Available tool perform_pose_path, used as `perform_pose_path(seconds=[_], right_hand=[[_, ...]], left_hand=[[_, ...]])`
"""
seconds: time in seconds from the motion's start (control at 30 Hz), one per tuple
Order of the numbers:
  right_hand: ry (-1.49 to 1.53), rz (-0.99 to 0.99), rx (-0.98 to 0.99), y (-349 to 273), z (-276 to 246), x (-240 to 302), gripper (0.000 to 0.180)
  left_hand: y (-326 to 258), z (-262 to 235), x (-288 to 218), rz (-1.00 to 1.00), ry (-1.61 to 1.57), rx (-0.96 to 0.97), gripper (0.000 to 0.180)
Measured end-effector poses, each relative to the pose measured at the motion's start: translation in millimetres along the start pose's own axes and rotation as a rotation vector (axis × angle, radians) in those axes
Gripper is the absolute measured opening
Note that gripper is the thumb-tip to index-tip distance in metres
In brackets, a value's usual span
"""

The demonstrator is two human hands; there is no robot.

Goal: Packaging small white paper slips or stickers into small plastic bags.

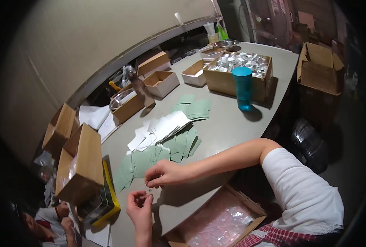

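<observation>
Cardboard box [249,202] at the table's near edge: holds a loose heap of clear plastic pieces [220,224], pink-tinted, with small round discs among them. Far end of table [222,127]: larger carton [222,85] filled with silvery, shiny, folded-looking pieces [240,61]; a teal translucent bottle [243,90] stands upright just before it. 2 white-sided boxes nearby, open-topped; contents too small to identify. Tall brown box [88,164] at left, tilted, with clear pinkish plastic inside, above a black-and-yellow box [111,201]. Materials: table surface smooth, grey; matte green cards [140,162] fanned in overlapping layers, white cards [166,127] spread among them, edges flat and straight. Right hand [165,173]: forearm reaches across from the right, wrist nearly level, thumb and fingers pinching a thin clear piece [144,186]. Piece location: between the 2 hands, near the green cards. Left hand [140,209]: raised from the lower edge, fingers curled, thumb up, tips just beside the piece; cannot tell whether they grasp it. 1 co-worker [47,224] sits at lower left.
</observation>
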State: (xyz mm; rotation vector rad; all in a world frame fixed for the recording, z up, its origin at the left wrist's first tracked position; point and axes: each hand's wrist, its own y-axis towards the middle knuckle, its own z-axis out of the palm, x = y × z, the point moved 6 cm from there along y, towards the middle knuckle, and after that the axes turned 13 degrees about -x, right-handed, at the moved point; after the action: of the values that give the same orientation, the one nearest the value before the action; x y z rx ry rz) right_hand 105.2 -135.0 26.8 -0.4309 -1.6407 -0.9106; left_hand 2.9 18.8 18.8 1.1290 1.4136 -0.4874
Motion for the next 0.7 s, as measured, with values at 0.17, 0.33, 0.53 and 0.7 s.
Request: perform_pose_path(seconds=[0.17, 0.33, 0.53, 0.7], right_hand=[[-0.307, -0.459, -0.116, -0.5, -15.0, -4.8, 0.015], [-0.307, -0.276, -0.222, 10.9, -46.2, -8.6, 0.031], [-0.312, -0.166, -0.119, 14.1, -36.5, -14.2, 0.034], [0.051, 0.102, 0.052, 13.5, -17.2, -27.8, 0.042]], left_hand=[[30.9, 30.9, -13.9, 0.206, 0.143, 0.089, 0.028], [48.3, 54.0, -16.0, 0.095, 0.136, 0.154, 0.016], [49.8, 59.4, 1.9, 0.269, 0.128, 0.179, 0.011], [32.5, 45.1, -25.2, 0.106, 0.091, 0.103, 0.015]])
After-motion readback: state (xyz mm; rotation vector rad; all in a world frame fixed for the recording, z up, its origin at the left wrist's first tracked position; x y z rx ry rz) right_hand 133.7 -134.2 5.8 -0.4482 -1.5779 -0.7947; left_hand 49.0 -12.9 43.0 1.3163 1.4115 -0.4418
